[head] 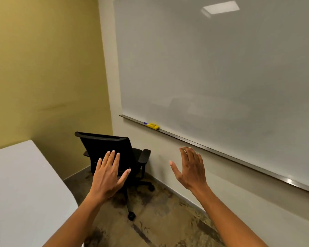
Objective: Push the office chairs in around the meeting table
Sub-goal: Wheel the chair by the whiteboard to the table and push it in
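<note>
A black office chair [105,147] with armrests stands in the far corner, its back turned toward me, apart from the white meeting table [21,184] at the left. My left hand [108,173] is raised in front of the chair's back with straight, spread fingers; whether it touches the chair I cannot tell. My right hand [190,169] is held up to the chair's right, fingers straight, in front of the wall, holding nothing.
A large whiteboard [212,68] fills the right wall, with a yellow eraser [152,126] and a marker on its tray. A yellow wall closes the far side. Mottled brown floor [168,220] runs between table and wall.
</note>
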A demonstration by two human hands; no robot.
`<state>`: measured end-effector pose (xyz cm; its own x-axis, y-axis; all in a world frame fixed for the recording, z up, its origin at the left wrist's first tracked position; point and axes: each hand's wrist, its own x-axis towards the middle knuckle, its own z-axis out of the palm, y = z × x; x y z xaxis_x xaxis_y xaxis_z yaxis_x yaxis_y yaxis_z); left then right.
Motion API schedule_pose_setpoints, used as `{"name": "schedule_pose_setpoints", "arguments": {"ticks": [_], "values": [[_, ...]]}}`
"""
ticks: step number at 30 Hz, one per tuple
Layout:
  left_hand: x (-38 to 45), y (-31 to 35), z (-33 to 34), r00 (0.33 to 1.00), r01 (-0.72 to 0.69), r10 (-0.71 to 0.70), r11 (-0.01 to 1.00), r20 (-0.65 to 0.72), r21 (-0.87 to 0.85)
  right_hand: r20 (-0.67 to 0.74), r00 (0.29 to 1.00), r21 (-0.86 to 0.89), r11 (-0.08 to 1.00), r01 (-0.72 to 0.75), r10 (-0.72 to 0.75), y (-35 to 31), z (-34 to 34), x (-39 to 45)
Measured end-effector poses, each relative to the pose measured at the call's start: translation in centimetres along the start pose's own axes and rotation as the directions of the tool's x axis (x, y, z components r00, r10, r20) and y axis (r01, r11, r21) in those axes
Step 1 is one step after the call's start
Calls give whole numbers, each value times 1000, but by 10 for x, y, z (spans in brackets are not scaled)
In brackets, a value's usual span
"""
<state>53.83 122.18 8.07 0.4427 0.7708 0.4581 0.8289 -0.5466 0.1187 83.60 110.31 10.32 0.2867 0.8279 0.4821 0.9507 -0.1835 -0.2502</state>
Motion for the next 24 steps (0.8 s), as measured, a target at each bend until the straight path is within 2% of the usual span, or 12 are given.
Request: {"name": "schedule_pose_setpoints", "arguments": {"ticks": [5,12,21,24], "values": [[65,-33,25,994,106,-106,992,-4,73,43,993,57,993,107,-110,-4,45,113],[131,-108,69,971,237,-239,964,9,119,108,967,139,967,213,-229,-53,126,223],[255,-227,124,963,267,-270,959,16,98,162,949,147,957,249,-272,-137,249,353],[298,-288,137,963,265,-270,958,24,113,191,942,170,955,245,-275,-182,293,395]]}}
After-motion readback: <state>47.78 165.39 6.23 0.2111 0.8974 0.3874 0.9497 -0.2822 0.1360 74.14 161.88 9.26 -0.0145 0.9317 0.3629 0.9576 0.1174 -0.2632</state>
